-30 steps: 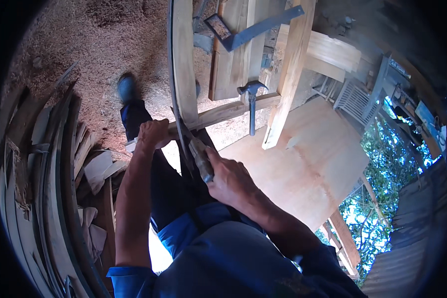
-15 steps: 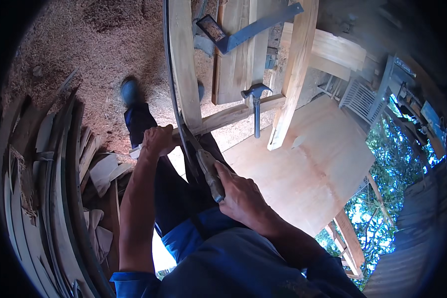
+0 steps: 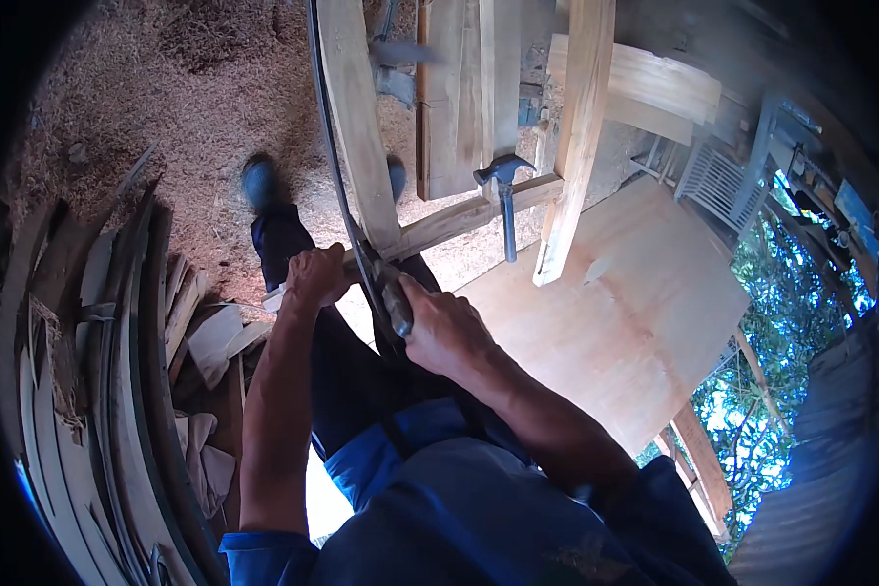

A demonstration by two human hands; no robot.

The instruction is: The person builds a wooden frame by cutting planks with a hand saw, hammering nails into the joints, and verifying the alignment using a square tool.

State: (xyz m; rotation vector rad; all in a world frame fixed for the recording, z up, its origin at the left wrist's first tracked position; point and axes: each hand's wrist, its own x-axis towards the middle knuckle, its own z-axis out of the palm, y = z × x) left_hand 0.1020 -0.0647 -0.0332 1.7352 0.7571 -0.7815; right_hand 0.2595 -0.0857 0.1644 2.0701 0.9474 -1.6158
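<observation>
My right hand (image 3: 446, 330) is wrapped round the grip of a handsaw (image 3: 337, 161). Its long blade shows nearly edge-on, running away from me beside an upright-looking wooden post (image 3: 359, 127). The blade crosses a wooden crosspiece (image 3: 439, 227) of the frame, close to the post. Left of the blade, my left hand (image 3: 314, 277) is closed over the crosspiece's end, which sticks out past the fingers. A claw hammer (image 3: 506, 195) rests with its head across the crosspiece and its handle toward me.
Another wooden post (image 3: 578, 137) joins the crosspiece at the right. A broad plywood sheet (image 3: 615, 313) lies beyond it. Long boards (image 3: 117, 391) are stacked at left, by a pale cloth (image 3: 203, 459). Shavings (image 3: 166, 127) cover the ground. A white slatted rack (image 3: 721, 186) stands far right.
My right hand and the saw have pushed forward and left. The metal square on the boards has slipped away; a grey blur shows near its former left end. My left hand keeps its hold.
</observation>
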